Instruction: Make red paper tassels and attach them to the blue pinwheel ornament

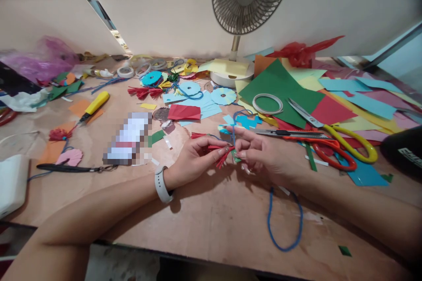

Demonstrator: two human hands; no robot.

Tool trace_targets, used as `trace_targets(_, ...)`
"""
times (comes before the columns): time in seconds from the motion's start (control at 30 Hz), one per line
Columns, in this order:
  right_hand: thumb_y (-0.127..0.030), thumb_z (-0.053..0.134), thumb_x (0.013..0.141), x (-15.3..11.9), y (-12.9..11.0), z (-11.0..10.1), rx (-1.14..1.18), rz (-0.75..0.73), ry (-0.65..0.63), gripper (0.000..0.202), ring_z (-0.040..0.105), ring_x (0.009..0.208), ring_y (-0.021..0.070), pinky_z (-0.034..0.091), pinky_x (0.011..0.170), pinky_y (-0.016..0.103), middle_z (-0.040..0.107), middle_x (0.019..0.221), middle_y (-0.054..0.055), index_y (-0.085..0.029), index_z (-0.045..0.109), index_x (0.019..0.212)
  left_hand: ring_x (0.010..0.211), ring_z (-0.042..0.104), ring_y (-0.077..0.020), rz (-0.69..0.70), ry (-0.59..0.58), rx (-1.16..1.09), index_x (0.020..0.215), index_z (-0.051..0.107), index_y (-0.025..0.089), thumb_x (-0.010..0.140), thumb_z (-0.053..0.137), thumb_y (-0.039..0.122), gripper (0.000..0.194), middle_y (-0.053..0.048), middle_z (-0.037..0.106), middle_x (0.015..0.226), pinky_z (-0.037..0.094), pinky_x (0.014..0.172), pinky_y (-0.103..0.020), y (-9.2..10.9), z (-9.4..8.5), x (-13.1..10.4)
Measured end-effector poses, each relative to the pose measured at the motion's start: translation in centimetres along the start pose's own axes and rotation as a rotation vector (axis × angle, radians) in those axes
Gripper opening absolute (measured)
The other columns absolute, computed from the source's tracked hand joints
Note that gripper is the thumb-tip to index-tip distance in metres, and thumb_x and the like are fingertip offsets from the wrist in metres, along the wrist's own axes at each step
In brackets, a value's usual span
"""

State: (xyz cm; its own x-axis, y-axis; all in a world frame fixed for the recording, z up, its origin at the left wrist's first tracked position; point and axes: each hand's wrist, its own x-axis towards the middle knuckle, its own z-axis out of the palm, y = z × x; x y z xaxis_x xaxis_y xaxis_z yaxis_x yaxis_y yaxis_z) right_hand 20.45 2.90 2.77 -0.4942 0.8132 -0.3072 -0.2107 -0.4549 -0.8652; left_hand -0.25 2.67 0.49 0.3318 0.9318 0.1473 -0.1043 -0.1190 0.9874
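A red paper tassel [223, 159] with cut strips is pinched between the thumb and fingers of my left hand [194, 158], above the middle of the table. My right hand [263, 151] meets it from the right, thumb and fingers closed on a small green paper piece [235, 156] at the tassel's end. Blue cord [234, 120] rises from between the hands and curves behind my right fingers. Below my right wrist, a loop of blue cord [285, 248] lies on the table. My fingers partly hide where tassel, green piece and cord meet.
Right of my hands lie a box cutter [290, 133], yellow-handled scissors [352, 140], a tape roll [267, 103] and coloured paper sheets [277, 90]. A phone [128, 138] and a yellow-handled tool [95, 106] are on the left. A fan [232, 72] stands behind.
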Motion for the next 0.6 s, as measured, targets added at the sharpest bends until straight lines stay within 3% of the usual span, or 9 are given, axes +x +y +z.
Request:
trace_targets(0.27, -0.018, 0.076, 0.072, -0.5, -0.2, 0.7, 0.200, 0.103, 0.077, 0.039, 0.039, 0.050, 0.0059, 0.030, 0.043, 0.019, 0.052, 0.070, -0.007, -0.024, 0.063, 0.109, 0.083, 0.071, -0.0179, 0.269, -0.049, 0.300, 0.093, 0.079, 0.022, 0.088, 0.074, 0.024, 0.008, -0.007, 0.076, 0.086, 0.058, 0.084, -0.033, 0.8, -0.4, 0.3)
trace_targets(0.47, -0.012, 0.078, 0.070, -0.7, 0.0, 0.8, 0.300, 0.167, 0.142, 0.042, 0.043, 0.052, 0.0056, 0.036, 0.044, 0.018, 0.054, 0.070, -0.006, -0.023, 0.065, 0.109, 0.090, 0.071, -0.0184, 0.429, -0.238, 0.505, 0.098, 0.078, 0.022, 0.092, 0.064, 0.018, 0.016, -0.010, 0.076, 0.097, 0.059, 0.083, -0.031, 1.1, -1.4, 0.5)
trace_targets(0.6, -0.010, 0.079, 0.068, -0.4, 0.5, 0.6, 0.357, 0.191, 0.164, 0.041, 0.044, 0.053, 0.0056, 0.041, 0.047, 0.016, 0.057, 0.071, -0.005, -0.022, 0.067, 0.105, 0.097, 0.071, -0.0198, 0.418, -0.315, 0.542, 0.097, 0.078, 0.022, 0.092, 0.062, 0.015, 0.018, -0.011, 0.076, 0.101, 0.058, 0.091, -0.033, 0.9, -1.9, 0.6)
